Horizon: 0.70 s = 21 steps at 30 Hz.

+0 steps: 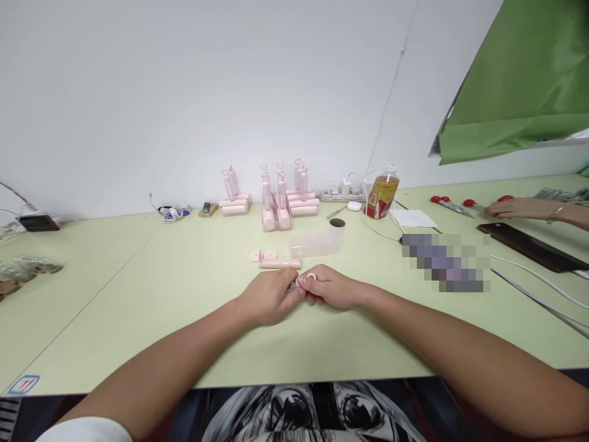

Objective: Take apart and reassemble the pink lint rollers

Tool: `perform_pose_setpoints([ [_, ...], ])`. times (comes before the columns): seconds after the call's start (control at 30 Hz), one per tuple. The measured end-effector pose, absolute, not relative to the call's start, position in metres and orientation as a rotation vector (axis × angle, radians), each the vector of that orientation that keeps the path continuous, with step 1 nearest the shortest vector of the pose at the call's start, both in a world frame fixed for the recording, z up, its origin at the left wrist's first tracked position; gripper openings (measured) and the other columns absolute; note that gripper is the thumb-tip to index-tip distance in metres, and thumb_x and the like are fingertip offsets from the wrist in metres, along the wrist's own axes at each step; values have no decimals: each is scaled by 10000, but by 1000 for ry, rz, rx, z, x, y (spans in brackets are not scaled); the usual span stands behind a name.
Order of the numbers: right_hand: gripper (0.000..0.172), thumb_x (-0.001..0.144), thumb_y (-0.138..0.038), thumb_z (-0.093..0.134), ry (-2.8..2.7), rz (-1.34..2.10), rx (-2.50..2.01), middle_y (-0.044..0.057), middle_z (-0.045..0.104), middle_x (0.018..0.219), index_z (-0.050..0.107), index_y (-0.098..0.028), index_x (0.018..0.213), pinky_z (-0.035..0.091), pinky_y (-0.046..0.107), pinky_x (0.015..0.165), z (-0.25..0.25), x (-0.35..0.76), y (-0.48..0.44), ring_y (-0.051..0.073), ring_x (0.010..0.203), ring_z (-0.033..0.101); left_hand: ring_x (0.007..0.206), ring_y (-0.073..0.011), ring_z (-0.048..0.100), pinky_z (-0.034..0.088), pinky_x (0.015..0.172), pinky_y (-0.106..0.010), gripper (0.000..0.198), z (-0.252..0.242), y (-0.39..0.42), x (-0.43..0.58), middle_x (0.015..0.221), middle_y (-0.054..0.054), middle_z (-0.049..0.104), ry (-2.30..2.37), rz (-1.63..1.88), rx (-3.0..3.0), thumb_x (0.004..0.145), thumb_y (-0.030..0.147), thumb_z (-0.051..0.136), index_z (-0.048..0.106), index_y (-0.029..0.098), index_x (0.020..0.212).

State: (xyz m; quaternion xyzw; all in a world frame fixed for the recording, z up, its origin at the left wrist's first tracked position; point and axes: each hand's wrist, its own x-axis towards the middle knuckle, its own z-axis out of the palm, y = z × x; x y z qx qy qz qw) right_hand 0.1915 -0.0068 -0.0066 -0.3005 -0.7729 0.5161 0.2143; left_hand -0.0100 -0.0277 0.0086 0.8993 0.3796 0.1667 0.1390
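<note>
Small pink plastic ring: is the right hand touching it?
Touching. Head view shows the small pink plastic ring held at fingertips of the right hand.

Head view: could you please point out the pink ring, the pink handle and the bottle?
pink ring [311,275], head view, top arc.
pink handle [279,263], head view, mid-shaft.
bottle [380,197], head view, label.

I count about six pink rollers [269,209] far off, one loose handle [279,263], two round caps [254,255], one paper roll [336,235], one bottle [381,195], one ring [311,277] in my right grip [331,287].

Pale green table [138,294], pink rollers [280,202], green sheet [515,80]
</note>
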Motion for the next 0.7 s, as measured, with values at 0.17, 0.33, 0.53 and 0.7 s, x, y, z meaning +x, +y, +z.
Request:
perform_pose_setpoints([
  [0.17, 556, 908, -645, 421, -2107, 1504, -777, -11, 511, 590, 520, -150, 675, 361, 213, 495, -9, 193, -5, 87, 512, 451, 693, -181, 603, 377, 586, -271, 318, 6, -25, -11, 810, -44, 659, 1074, 515, 2638, 960, 453, 376, 540, 188, 894],
  [0.33, 573, 889, -671, 432, -2104, 1550, -774, -5, 529, 605, 556, -139, 713, 369, 213, 497, -8, 195, -4, 89, 521, 469, 655, -165, 576, 358, 570, -263, 333, 2, -23, -12, 778, -34, 644, 1054, 545, 2639, 954, 469, 391, 553, 184, 900],
  [0.53, 591, 853, -692, 479, -2112, 1593, -761, 18, 576, 631, 591, -126, 726, 381, 214, 504, -5, 197, -3, 95, 542, 500, 630, -154, 542, 334, 551, -254, 331, 3, -23, -12, 726, -18, 614, 1034, 536, 2595, 939, 485, 419, 553, 187, 882],
  [0.7, 595, 840, -692, 506, -2075, 1670, -705, 27, 606, 643, 627, -116, 752, 391, 221, 496, -6, 198, 1, 90, 510, 496, 594, -128, 490, 330, 542, -243, 308, 0, -22, -14, 705, -7, 600, 974, 624, 2476, 915, 475, 472, 557, 182, 876],
])
